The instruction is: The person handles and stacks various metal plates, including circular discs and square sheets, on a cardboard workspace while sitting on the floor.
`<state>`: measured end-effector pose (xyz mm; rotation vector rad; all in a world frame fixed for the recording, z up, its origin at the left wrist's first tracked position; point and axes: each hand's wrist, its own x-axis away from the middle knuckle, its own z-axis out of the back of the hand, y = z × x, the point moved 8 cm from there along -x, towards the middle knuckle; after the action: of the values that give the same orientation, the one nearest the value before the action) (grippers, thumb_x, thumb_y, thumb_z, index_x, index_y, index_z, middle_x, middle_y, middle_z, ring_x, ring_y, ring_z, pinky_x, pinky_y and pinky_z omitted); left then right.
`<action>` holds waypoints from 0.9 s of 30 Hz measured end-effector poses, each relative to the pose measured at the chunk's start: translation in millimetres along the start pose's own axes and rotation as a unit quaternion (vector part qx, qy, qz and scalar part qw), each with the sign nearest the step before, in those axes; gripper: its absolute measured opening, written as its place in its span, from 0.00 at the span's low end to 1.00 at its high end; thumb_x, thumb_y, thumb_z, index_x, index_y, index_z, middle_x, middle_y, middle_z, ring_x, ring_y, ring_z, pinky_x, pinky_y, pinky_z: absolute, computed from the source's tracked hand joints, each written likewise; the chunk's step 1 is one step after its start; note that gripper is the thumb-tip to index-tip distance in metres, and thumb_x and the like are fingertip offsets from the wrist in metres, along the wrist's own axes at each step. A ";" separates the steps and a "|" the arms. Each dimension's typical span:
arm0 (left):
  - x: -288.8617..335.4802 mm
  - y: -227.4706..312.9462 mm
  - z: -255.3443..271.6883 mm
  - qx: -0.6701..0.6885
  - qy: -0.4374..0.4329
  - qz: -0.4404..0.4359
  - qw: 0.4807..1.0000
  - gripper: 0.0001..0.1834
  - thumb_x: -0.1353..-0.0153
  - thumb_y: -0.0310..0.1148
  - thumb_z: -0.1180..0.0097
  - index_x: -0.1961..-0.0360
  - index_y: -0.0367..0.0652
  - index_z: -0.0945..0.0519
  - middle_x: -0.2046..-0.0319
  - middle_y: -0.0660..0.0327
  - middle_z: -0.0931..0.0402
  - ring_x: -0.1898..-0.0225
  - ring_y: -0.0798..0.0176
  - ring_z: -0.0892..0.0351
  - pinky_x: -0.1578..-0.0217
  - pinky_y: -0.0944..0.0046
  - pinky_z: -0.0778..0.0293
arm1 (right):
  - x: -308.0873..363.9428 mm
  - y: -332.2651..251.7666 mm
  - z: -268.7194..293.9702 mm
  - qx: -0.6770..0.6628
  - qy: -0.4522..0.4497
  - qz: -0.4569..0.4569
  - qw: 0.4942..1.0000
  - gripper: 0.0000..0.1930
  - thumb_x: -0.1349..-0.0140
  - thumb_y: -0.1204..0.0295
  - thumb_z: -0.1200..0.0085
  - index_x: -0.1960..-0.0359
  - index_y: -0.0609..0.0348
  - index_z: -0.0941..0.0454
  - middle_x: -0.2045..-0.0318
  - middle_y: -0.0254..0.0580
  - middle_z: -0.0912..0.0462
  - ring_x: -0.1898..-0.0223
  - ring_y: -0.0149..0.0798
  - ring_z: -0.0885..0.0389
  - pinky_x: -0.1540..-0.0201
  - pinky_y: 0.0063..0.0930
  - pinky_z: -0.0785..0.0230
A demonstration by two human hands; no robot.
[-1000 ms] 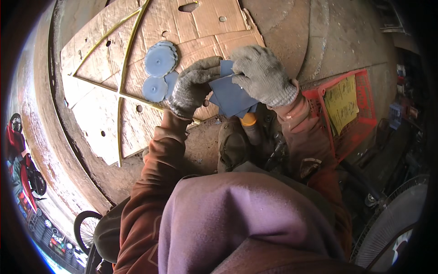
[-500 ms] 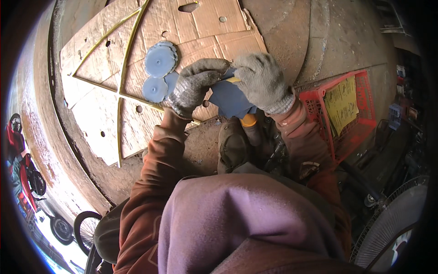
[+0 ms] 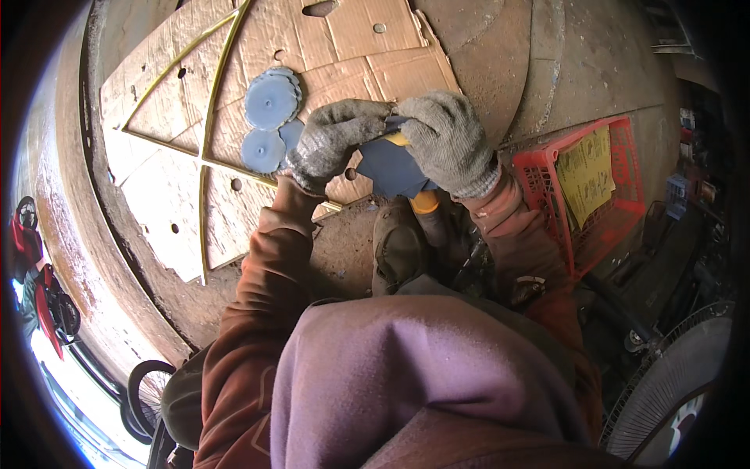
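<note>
My left hand [image 3: 326, 144] and my right hand [image 3: 447, 141], both in grey knit gloves, meet at the middle. Between their closed fingertips is a small, dark blue-grey sandpaper piece [image 3: 395, 123], mostly covered by the gloves. A yellow edge shows beneath the right fingers; I cannot tell whether it belongs to the same piece. Just below the hands are larger blue-grey sandpaper pieces [image 3: 391, 170] with angular edges. Left of my left hand, stacks of round blue-grey discs [image 3: 270, 102] with jagged rims lie on flattened cardboard [image 3: 359, 39].
A thin gold-coloured metal frame [image 3: 209, 117] crosses the cardboard. To the right stands a red plastic crate [image 3: 574, 242] holding yellow sheets [image 3: 584, 176]. An orange-banded object [image 3: 424, 203] is beside my shoe [image 3: 394, 250]. A fan [image 3: 672, 391] stands at lower right; motorbikes are at far left.
Both hands stay together on the sandpaper piece. The right fingers have curled slightly inward, and less of the larger pieces' right side shows. The view has shifted a little.
</note>
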<state>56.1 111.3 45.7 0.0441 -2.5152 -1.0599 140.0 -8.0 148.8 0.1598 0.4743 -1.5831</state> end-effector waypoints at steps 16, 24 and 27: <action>-10.0 -21.6 12.8 0.049 -0.034 -0.005 0.998 0.20 0.34 0.30 0.37 0.44 0.28 0.19 0.51 0.50 0.15 0.49 0.56 0.15 0.44 0.57 0.19 | 4.0 -0.6 1.5 -0.017 0.012 -0.001 1.000 0.08 0.42 0.71 0.39 0.61 0.57 0.17 0.47 0.37 0.19 0.45 0.49 0.24 0.38 0.52 0.32; -21.7 -12.6 11.9 0.000 0.005 0.011 1.000 0.22 0.33 0.27 0.42 0.39 0.30 0.22 0.49 0.55 0.16 0.50 0.60 0.15 0.44 0.62 0.21 | 3.4 4.2 -2.7 -0.024 0.009 0.000 1.000 0.07 0.44 0.70 0.39 0.64 0.56 0.18 0.48 0.39 0.20 0.46 0.50 0.24 0.39 0.53 0.32; -25.4 -4.7 11.2 0.002 0.001 0.008 1.000 0.19 0.33 0.24 0.41 0.42 0.31 0.19 0.51 0.54 0.14 0.51 0.60 0.14 0.45 0.61 0.18 | 1.6 4.8 -3.5 -0.032 -0.001 -0.004 0.999 0.07 0.44 0.70 0.39 0.65 0.56 0.18 0.48 0.40 0.19 0.46 0.49 0.23 0.40 0.52 0.31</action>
<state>74.5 120.2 26.4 0.0268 -2.5114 -1.0483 143.9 -8.1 144.1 0.1076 0.5242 -1.5738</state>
